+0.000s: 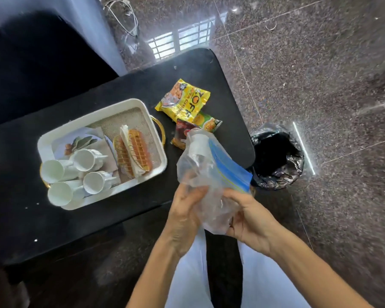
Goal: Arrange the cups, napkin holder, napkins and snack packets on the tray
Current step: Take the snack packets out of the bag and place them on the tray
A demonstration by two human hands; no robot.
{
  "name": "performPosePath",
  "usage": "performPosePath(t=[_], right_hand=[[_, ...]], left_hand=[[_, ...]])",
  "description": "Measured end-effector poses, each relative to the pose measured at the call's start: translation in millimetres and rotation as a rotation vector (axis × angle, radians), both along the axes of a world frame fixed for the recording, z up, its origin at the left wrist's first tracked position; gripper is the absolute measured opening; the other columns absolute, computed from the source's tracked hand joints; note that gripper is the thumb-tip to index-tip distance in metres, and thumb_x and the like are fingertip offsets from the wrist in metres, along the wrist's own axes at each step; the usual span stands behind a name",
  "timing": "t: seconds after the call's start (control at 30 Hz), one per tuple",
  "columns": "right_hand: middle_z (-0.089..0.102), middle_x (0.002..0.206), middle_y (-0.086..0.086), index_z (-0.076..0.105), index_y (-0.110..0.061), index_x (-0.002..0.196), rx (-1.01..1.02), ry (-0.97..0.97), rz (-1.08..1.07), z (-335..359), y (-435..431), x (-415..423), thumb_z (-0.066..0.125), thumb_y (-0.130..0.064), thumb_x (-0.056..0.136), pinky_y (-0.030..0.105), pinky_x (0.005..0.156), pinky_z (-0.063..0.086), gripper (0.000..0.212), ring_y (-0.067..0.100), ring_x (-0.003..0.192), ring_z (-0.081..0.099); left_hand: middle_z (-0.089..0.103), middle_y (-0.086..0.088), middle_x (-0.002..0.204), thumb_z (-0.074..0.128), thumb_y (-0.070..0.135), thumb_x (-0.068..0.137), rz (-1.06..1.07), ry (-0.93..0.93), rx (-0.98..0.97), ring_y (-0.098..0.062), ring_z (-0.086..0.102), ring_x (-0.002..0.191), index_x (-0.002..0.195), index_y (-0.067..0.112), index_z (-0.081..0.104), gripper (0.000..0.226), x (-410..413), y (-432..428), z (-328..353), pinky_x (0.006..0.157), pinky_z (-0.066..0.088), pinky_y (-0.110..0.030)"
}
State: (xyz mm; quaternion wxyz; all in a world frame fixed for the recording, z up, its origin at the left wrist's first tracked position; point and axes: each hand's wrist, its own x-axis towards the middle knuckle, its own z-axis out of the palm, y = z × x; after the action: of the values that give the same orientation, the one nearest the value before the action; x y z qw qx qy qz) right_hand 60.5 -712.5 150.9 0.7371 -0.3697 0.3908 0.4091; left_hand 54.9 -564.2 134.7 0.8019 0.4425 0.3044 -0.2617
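A white tray (158, 141) with gold handles sits on the black table (20, 218). Several white cups (87, 160) lie on their sides at its near left end. A gold wire napkin holder (133, 153) with white napkins lies flat at its right end. A leaf-printed napkin (80, 141) lies under the cups. To the tray's right, on the table, lie a yellow snack packet (183, 101), a green one (210, 124) and a dark red one (182, 132). My left hand (185, 213) and my right hand (246, 215) both grip a crumpled clear zip bag (206, 165) with a blue seal, held above the table's near right corner.
A bin lined with a black bag (278, 156) stands on the speckled stone floor just right of the table. A dark seat (31, 63) and white cables (125, 18) lie beyond the table's far side. My light trousers show below my arms.
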Motion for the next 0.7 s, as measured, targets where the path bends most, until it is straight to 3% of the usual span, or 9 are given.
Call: performPosePath(t=[0.07,0.13,0.23,0.27,0.37,0.43,0.53,0.6,0.7], right_hand=[[0.077,0.107,0.008,0.081,-0.032,0.090,-0.097,0.007,0.142,-17.4,-22.3,2.3,0.074,-0.030,0.081,0.041,0.074,0.062,0.012,0.026,0.098,0.075],[0.076,0.105,0.012,0.077,-0.026,0.090,-0.266,0.008,0.252,-35.8,-46.0,4.8,0.065,-0.023,0.090,0.034,0.064,0.062,0.013,0.027,0.094,0.075],[0.078,0.079,-0.001,0.074,-0.021,0.089,-0.436,-0.024,0.306,-56.5,-78.0,11.5,0.061,-0.011,0.083,0.023,0.049,0.055,0.017,0.004,0.061,0.072],[0.076,0.077,-0.002,0.075,-0.019,0.088,-0.477,-0.041,0.301,-60.8,-88.2,13.9,0.063,-0.011,0.080,0.023,0.049,0.055,0.016,0.001,0.058,0.070],[0.075,0.096,-0.001,0.068,-0.025,0.105,-0.626,-0.172,0.364,-71.6,-121.2,17.9,0.072,-0.025,0.076,0.028,0.058,0.060,0.029,0.008,0.081,0.073],[0.071,0.110,-0.002,0.052,-0.032,0.120,-0.590,-0.206,0.299,-76.6,-146.0,18.7,0.076,-0.028,0.080,0.031,0.069,0.062,0.046,0.015,0.095,0.072],[0.072,0.120,-0.002,0.039,-0.047,0.136,-0.264,-0.223,0.038,-83.0,-187.4,19.6,0.078,-0.029,0.080,0.040,0.082,0.061,0.071,0.021,0.103,0.073],[0.069,0.126,-0.003,0.047,-0.048,0.138,-0.192,-0.290,0.054,-84.9,-209.0,20.2,0.080,-0.040,0.076,0.042,0.088,0.059,0.070,0.021,0.110,0.070],[0.069,0.126,0.001,0.066,-0.034,0.126,-0.296,-0.401,0.230,-93.2,-229.3,23.1,0.078,-0.052,0.078,0.048,0.092,0.058,0.053,0.022,0.115,0.068]], left_hand=[[0.071,-0.024,0.125,0.080,0.027,0.070,-0.044,0.000,0.080,-0.041,0.068,0.117,0.129,0.004,0.064,0.066,1.5,-23.7,-13.7,0.098,0.057,-0.050],[0.074,-0.023,0.118,0.082,0.026,0.066,-0.099,0.001,0.180,-0.042,0.070,0.112,0.124,-0.001,0.067,0.066,3.0,-50.5,-27.6,0.091,0.059,-0.045],[0.078,-0.016,0.110,0.080,0.019,0.070,-0.127,-0.051,0.333,-0.026,0.074,0.098,0.117,0.002,0.071,0.050,6.8,-89.2,-47.3,0.084,0.061,-0.039],[0.079,-0.011,0.105,0.078,0.015,0.073,-0.118,-0.066,0.366,-0.022,0.073,0.094,0.111,0.006,0.073,0.039,9.0,-101.7,-54.2,0.081,0.061,-0.037],[0.075,0.005,0.080,0.070,0.011,0.075,-0.092,-0.071,0.440,-0.010,0.067,0.077,0.082,0.022,0.073,0.013,19.0,-138.2,-70.2,0.066,0.058,-0.031],[0.069,0.013,0.066,0.063,0.015,0.069,-0.074,-0.028,0.518,-0.006,0.060,0.066,0.066,0.029,0.067,0.015,26.3,-160.2,-79.2,0.057,0.052,-0.026],[0.067,0.006,0.064,0.063,0.016,0.065,-0.098,-0.020,0.549,-0.012,0.057,0.065,0.064,0.019,0.067,0.005,32.4,-189.3,-91.7,0.057,0.048,-0.034],[0.065,-0.002,0.066,0.067,0.015,0.068,-0.172,-0.092,0.566,-0.012,0.055,0.062,0.066,0.008,0.066,0.008,34.2,-205.3,-98.1,0.057,0.046,-0.032],[0.066,0.000,0.069,0.079,0.020,0.072,-0.344,-0.240,0.600,-0.004,0.057,0.060,0.075,0.009,0.069,0.015,38.1,-221.2,-104.9,0.055,0.047,-0.022]])
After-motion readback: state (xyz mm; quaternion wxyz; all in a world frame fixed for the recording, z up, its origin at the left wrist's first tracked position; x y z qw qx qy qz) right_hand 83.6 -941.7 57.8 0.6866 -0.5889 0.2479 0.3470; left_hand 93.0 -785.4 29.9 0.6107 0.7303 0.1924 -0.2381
